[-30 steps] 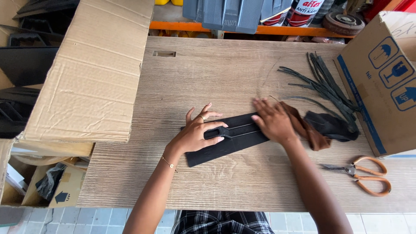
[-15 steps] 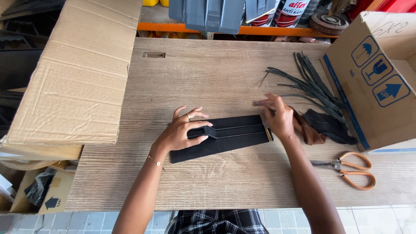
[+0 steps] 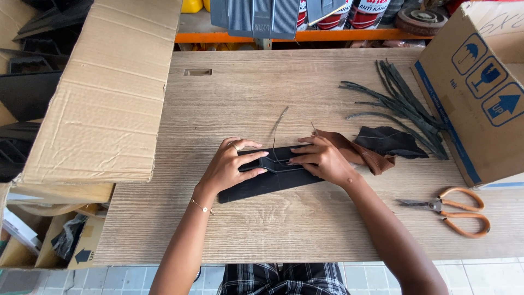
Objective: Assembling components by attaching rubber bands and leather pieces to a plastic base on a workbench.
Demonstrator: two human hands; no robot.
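A flat black rectangular piece [image 3: 256, 186] lies on the wooden table [image 3: 305, 229] in front of me. My left hand [image 3: 229, 166] rests on its left half, fingers spread and pressing down. My right hand [image 3: 322, 158] presses on its right half, fingertips meeting the left hand's near a raised fold in the middle. A thin dark strand [image 3: 278, 128] rises from between the hands. Neither hand grips anything.
A brown cloth [image 3: 355, 150] and a black scrap [image 3: 390, 142] lie beside my right hand. Several dark strips [image 3: 398, 101] lie farther back. Orange-handled scissors [image 3: 456, 210] sit at the right. Cardboard boxes stand at the left [image 3: 103, 93] and right [image 3: 486, 87].
Both hands have moved toward each other onto the middle of the black piece. The piece now shows a raised fold between the fingertips, and a thin strand stands up from it.
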